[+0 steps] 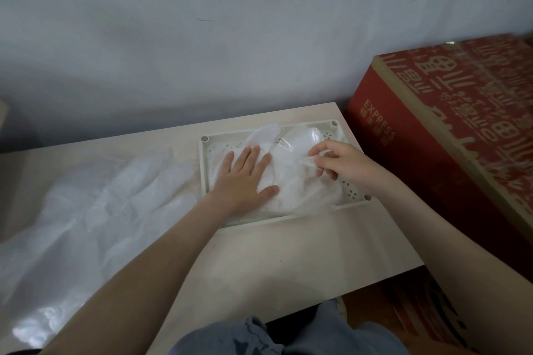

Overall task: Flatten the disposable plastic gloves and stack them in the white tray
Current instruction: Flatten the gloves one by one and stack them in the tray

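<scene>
A white perforated tray (204, 158) lies at the table's far right. Clear plastic gloves (300, 179) are piled in it, their fingers pointing toward the wall. My left hand (245, 176) presses flat on the left part of the pile, fingers spread. My right hand (337, 163) hovers over the tray's right side, thumb and fingers pinching a fold of the top glove (302, 144). A loose heap of more clear gloves (95, 210) spreads over the table's left half.
The light wooden table (302, 256) stands against a grey wall. A large red cardboard box (450, 130) stands right beside the table's right edge, close to the tray. My knee in blue fabric (259, 337) shows below the front edge.
</scene>
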Tool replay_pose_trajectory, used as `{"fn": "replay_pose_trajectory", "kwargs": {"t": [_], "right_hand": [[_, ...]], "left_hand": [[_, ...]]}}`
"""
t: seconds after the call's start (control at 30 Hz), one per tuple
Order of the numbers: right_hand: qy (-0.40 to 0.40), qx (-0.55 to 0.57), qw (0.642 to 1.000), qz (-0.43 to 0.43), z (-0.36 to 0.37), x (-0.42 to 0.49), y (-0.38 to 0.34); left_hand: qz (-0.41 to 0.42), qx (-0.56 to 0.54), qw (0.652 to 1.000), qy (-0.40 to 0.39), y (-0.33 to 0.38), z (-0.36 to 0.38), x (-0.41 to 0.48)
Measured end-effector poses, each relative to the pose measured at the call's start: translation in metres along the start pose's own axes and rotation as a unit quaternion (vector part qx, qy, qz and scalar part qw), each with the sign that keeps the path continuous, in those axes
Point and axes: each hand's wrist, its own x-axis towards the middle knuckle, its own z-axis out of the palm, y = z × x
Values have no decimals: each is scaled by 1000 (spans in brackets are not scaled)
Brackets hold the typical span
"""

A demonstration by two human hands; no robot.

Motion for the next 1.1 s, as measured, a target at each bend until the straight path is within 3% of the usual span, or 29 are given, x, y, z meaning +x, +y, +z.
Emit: {"fn": "replay_pose_trajectory", "kwargs": {"t": [0.13, 0.3, 0.53, 0.77, 0.9, 1.0, 1.1], "right_hand": [[61, 31, 998, 1, -3, 2, 3], [25, -11, 1000, -4, -4, 4, 3], [95, -13, 995, 17, -6, 7, 4], [169, -104, 979, 54, -10, 9, 13], [203, -248, 946, -44, -4, 12, 5], [134, -216, 956, -144, 13, 8, -13], [-42, -200, 974, -96, 33, -1, -25]], "left_hand": [[2, 0, 1000, -4, 0, 0, -1], [11, -9, 1000, -13, 1, -6, -1], [48, 16, 999, -4, 1, -7, -1], [48, 2, 999, -12, -4, -1, -1], [61, 11, 998, -3, -5, -2, -2], [67, 3, 998, -5, -5, -1, -2], [64, 3, 998, 0, -5, 0, -2]]}}
